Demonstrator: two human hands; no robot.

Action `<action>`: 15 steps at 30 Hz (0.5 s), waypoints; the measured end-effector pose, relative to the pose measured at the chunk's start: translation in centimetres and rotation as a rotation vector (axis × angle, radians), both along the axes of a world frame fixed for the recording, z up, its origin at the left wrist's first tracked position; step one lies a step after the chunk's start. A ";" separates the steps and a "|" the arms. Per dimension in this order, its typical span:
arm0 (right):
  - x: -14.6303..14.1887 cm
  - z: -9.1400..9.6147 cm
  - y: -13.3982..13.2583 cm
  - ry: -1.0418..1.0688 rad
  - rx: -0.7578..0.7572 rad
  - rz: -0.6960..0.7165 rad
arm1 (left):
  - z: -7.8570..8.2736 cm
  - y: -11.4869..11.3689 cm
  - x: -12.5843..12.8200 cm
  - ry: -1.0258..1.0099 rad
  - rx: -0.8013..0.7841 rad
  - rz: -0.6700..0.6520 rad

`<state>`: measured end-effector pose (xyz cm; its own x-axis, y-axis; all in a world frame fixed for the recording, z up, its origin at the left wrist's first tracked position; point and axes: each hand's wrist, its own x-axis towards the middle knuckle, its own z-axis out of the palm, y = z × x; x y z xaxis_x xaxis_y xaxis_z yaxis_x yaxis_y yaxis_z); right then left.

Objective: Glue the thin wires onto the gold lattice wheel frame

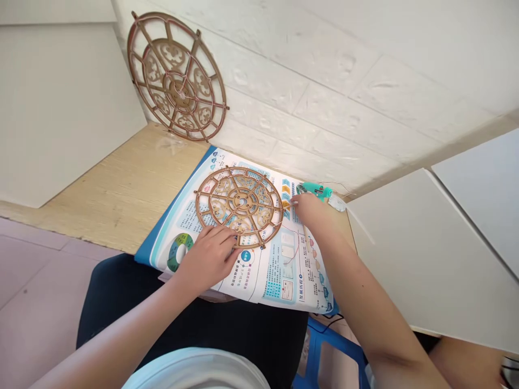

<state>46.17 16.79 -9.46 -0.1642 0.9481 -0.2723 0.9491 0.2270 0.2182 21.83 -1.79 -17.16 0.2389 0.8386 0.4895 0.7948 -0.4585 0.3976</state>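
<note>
Evidently light, thin and brittle, the fretwork wheel (239,207) is pinned flat at its near rim by the left hand (211,256), its grip unclenched, while the right hand (310,208) pinches its far edge.

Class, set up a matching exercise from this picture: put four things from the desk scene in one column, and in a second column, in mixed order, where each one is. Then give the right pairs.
Column one:
1. flat wooden wheel
2. second wooden wheel
3. teal glue gun
4. left hand

Column two:
A. leaning upright against the white wall
B. lying on the printed sheet
C. resting on the near rim of the flat wheel
D. on the desk just beyond the right hand

Pairs: 1-B, 2-A, 3-D, 4-C
</note>
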 end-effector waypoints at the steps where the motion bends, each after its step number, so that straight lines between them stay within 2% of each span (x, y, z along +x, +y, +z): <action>1: -0.3 -0.1 0.5 -0.028 -0.005 0.042 | 0.0 0.0 0.0 0.001 -0.001 0.000; 5: -1.1 0.2 1.5 -0.129 0.003 0.213 | -0.2 -0.1 -0.1 0.002 -0.006 0.001; 11: -2.6 1.6 1.6 -0.222 0.113 0.475 | -0.1 -0.2 -0.2 -0.009 0.017 0.022; 15: -3.3 3.2 2.1 -0.279 0.207 0.561 | 0.0 -0.3 -0.2 -0.015 0.041 0.024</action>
<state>42.89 18.88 -6.27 -0.5982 0.7768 -0.1968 0.6011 0.5973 0.5310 21.67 -2.07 -17.19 0.2111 0.8232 0.5270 0.7999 -0.4554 0.3910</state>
